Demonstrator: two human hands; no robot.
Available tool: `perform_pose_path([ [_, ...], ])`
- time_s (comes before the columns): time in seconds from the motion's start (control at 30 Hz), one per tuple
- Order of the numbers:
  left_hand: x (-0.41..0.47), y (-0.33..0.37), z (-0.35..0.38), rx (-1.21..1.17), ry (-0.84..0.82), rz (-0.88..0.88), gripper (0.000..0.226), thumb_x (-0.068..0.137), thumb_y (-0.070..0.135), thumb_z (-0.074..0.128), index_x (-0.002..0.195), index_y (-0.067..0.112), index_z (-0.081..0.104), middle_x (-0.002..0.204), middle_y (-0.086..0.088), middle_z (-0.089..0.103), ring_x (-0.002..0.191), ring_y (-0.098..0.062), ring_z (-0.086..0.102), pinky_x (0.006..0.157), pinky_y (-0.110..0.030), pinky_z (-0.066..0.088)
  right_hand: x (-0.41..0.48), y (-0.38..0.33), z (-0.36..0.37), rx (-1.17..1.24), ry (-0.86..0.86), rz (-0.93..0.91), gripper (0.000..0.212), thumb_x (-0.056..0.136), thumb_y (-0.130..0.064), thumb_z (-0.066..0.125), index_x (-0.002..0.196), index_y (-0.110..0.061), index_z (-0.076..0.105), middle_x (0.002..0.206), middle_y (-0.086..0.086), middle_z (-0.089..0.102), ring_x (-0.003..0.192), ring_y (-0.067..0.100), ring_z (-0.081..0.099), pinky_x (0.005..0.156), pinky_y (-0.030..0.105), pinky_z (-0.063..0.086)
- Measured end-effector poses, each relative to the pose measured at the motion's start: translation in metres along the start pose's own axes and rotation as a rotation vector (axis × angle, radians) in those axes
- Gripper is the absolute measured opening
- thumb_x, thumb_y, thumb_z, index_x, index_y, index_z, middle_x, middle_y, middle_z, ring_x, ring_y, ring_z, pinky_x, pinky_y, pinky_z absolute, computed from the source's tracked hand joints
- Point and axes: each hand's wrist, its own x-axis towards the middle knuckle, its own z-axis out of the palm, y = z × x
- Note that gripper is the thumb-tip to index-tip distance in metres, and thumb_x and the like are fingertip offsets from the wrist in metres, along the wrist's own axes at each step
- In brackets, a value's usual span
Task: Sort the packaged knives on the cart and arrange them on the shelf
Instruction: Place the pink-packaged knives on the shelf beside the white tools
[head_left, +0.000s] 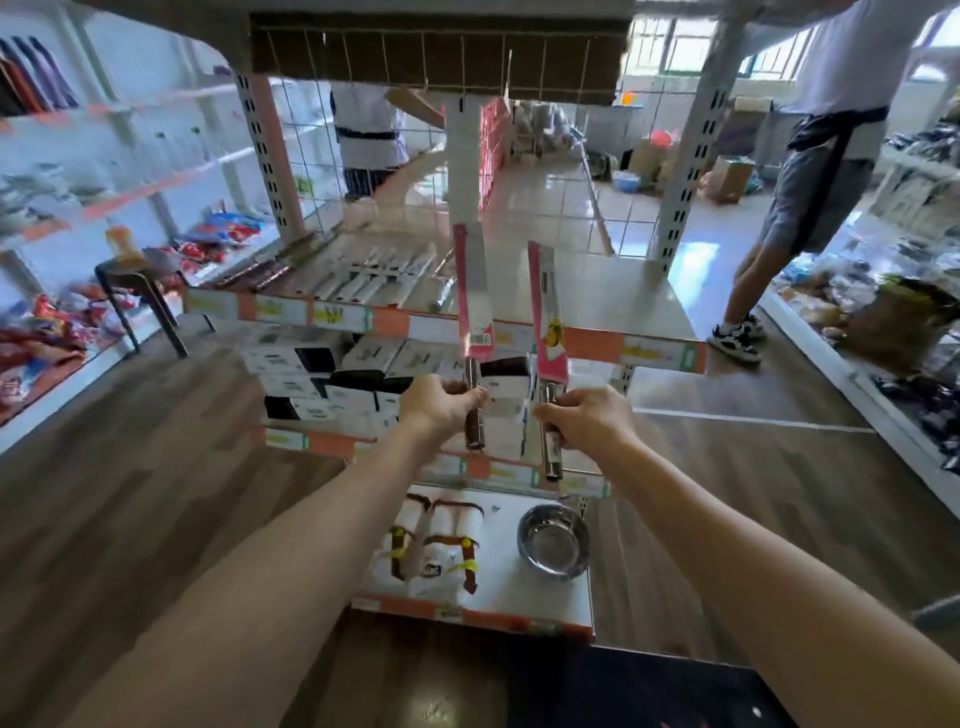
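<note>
The left hand (439, 402) is closed around the handle of a packaged knife (474, 312), held upright with its pink sleeve pointing up. The right hand (587, 418) grips the handle of a second packaged knife (545, 332) the same way, just beside the first, the two apart. Both knives stand in front of the shelf's (649, 351) front edge. More packaged knives (374, 278) lie on the shelf's left part. A steel bowl (553, 540) sits on the bottom tier, near its right edge.
</note>
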Motion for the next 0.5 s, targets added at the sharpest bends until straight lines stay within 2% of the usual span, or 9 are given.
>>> perform_pose_path([
  [0.17, 0.058, 0.013, -0.039, 0.018, -0.079, 0.013, 0.014, 0.085, 0.019, 0.068, 0.086, 0.005, 0.066, 0.084, -0.014, 0.066, 0.084, -0.028, 0.066, 0.091, -0.045, 0.054, 0.035, -0.046, 0.026, -0.06, 0.028, -0.001, 0.026, 0.08, -0.033, 0.072, 0.077, -0.008, 0.075, 0.078, 0.011, 0.074, 0.069, 0.017, 0.065, 0.083, 0.037, 0.057],
  [0.27, 0.086, 0.022, -0.047, 0.022, -0.104, -0.007, 0.012, 0.087, 0.016, 0.066, 0.081, 0.006, 0.064, 0.076, -0.01, 0.064, 0.073, -0.026, 0.063, 0.085, -0.041, 0.056, 0.055, -0.063, 0.033, -0.049, 0.046, 0.02, 0.022, 0.078, -0.03, 0.075, 0.069, -0.01, 0.072, 0.071, 0.007, 0.071, 0.065, 0.014, 0.063, 0.081, 0.037, 0.058],
  [0.33, 0.106, 0.028, -0.047, -0.004, -0.111, -0.021, 0.014, 0.087, 0.014, 0.066, 0.074, 0.008, 0.062, 0.07, -0.006, 0.06, 0.072, -0.026, 0.061, 0.086, -0.041, 0.054, 0.071, -0.071, 0.035, -0.052, 0.042, 0.03, 0.021, 0.078, -0.028, 0.075, 0.071, -0.008, 0.073, 0.071, 0.007, 0.07, 0.061, 0.013, 0.061, 0.08, 0.036, 0.059],
  [0.4, 0.125, 0.034, -0.048, 0.007, -0.116, -0.028, 0.011, 0.087, 0.013, 0.066, 0.08, 0.005, 0.063, 0.068, -0.005, 0.058, 0.067, -0.023, 0.059, 0.086, -0.04, 0.053, 0.088, -0.078, 0.036, -0.061, 0.028, 0.036, 0.02, 0.079, -0.026, 0.074, 0.07, -0.009, 0.072, 0.068, 0.006, 0.069, 0.058, 0.011, 0.059, 0.078, 0.032, 0.059],
  [0.5, 0.154, 0.042, -0.053, 0.078, -0.108, -0.03, 0.013, 0.086, 0.014, 0.066, 0.079, 0.004, 0.063, 0.073, -0.009, 0.061, 0.065, -0.021, 0.059, 0.072, -0.035, 0.055, 0.119, -0.087, 0.036, -0.052, -0.002, 0.034, 0.019, 0.079, -0.024, 0.074, 0.066, -0.012, 0.068, 0.064, 0.002, 0.065, 0.057, 0.011, 0.059, 0.075, 0.029, 0.059],
])
